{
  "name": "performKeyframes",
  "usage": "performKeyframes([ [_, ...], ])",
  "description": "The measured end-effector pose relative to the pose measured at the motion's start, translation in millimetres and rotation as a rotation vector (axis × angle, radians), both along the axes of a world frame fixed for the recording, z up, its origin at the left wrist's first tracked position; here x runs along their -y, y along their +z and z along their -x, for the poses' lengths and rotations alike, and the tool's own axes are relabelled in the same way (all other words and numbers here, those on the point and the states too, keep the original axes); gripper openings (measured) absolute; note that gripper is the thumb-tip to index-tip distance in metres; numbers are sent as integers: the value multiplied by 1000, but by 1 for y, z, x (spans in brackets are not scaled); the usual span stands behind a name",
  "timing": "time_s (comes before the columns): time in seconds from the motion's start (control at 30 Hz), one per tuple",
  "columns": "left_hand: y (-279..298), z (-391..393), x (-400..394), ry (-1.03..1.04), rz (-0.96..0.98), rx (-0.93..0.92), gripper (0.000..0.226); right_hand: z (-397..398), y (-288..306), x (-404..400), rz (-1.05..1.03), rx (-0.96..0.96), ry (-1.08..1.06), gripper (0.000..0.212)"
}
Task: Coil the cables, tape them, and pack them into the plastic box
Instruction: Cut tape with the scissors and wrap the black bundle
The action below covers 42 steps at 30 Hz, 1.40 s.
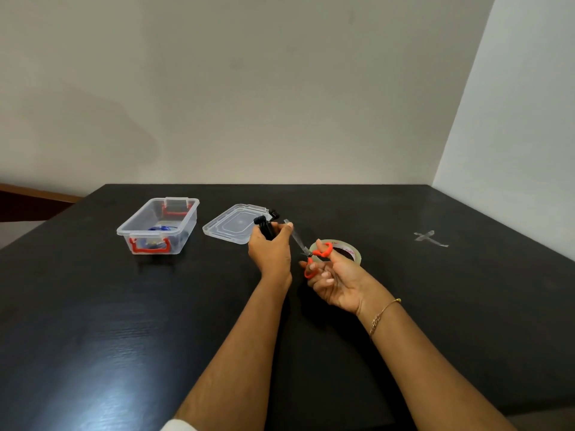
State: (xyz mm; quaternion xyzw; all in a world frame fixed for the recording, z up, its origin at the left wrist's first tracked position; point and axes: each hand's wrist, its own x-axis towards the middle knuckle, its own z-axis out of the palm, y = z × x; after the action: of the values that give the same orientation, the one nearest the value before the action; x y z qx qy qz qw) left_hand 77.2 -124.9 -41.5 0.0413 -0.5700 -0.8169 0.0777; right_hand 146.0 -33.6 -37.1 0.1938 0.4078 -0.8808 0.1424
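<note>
our left grip (271, 244) is clamped around a small black coiled cable (267, 227), held up off the dark counter (124, 321), with the plug ends poking out just above the fingers. our right grip (333, 275) is closed on the orange-handled scissors (311, 256), thumb through one loop and a finger through the other, the blades pointing up and toward the left grip. a strip of clear tape (295, 233) runs from the coil, at the left fingertips, down toward the scissor blades; whether the blades are already on it we cannot tell.

we judge the coil to be light and springy: loosen the left grip and the loops will want to fan open, so the hold belongs across the middle of the bundle, over the taped band, not on the plugs. the tape is thin, limp and sticky, and will curl onto itself unless kept taut between both grips while cutting.

the tape roll (348, 253) lies flat on the counter just behind the right grip. beyond the left grip sits the clear lid (230, 228), and well off to the left of it the open plastic box (157, 225) with red latches, holding what looks like a blue cable (160, 228) already packed. the black coil goes there next.
</note>
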Motion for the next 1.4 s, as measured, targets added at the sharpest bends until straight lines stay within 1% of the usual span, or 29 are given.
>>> performKeyframes([
  [0.3, 1, 0, 1, 22, -3, 10, 22, -1, 0, 2, -55, -8, -10, 38],
  [0.37, 1, 1, 2, 34, -12, 17, 24, -3, 0, 2, -80, -15, 7, 37],
  [0.43, 2, 3, 3, 46, -38, 28, 22, -6, 1, 3, -136, -25, 19, 36],
  [0.5, 4, 4, 5, 57, -84, 34, 18, -8, 4, 4, -252, -47, 23, 32],
  [0.6, 7, 8, 11, 98, -193, 59, 18, -10, 9, 1, -454, -153, -22, 17],
  [0.67, 9, 11, 16, 124, -293, 96, 21, -14, 13, -8, -547, -241, -107, 14],
  [0.73, 11, 14, 20, 138, -366, 122, 23, -18, 17, -18, -626, -253, -215, 13],
  [0.77, 12, 15, 21, 140, -378, 127, 24, -21, 17, -23, -731, -236, -289, 13],
  [0.8, 12, 15, 22, 138, -380, 129, 25, -22, 16, -29, -910, -201, -386, 15],
  [0.87, 12, 13, 22, 128, -357, 120, 30, -24, 9, -43, -1419, -74, -589, 20],
  [0.9, 13, 13, 21, 122, -334, 112, 34, -25, 7, -50, -1623, 3, -622, 17],
  [0.93, 13, 12, 20, 112, -306, 101, 36, -26, 6, -57, -1731, 82, -603, 13],
  [0.97, 14, 12, 19, 98, -276, 85, 34, -25, 5, -63, -1774, 159, -554, 10],
  [1.03, 14, 11, 17, 65, -223, 52, 27, -21, 3, -73, -1778, 275, -465, 16],
  [1.07, 14, 11, 16, 48, -206, 39, 25, -20, 3, -75, -1772, 303, -449, 19],
  [1.17, 13, 11, 15, 18, -193, 33, 27, -18, 4, -73, -1780, 310, -520, 24],
  [1.23, 13, 11, 15, 17, -188, 36, 32, -16, 3, -72, -1814, 258, -609, 25],
  [1.27, 12, 12, 15, 23, -183, 35, 33, -13, 2, -70, -1855, 178, -639, 23],
  [1.3, 12, 12, 15, 26, -176, 29, 30, -8, 1, -65, -1894, 50, -639, 22],
  [1.33, 10, 14, 14, 27, -166, 15, 24, -2, 1, -57, -1920, -103, -601, 21],
  [1.4, 8, 15, 13, 33, -128, -15, 16, 12, 2, -35, -1960, -365, -425, 25],
])
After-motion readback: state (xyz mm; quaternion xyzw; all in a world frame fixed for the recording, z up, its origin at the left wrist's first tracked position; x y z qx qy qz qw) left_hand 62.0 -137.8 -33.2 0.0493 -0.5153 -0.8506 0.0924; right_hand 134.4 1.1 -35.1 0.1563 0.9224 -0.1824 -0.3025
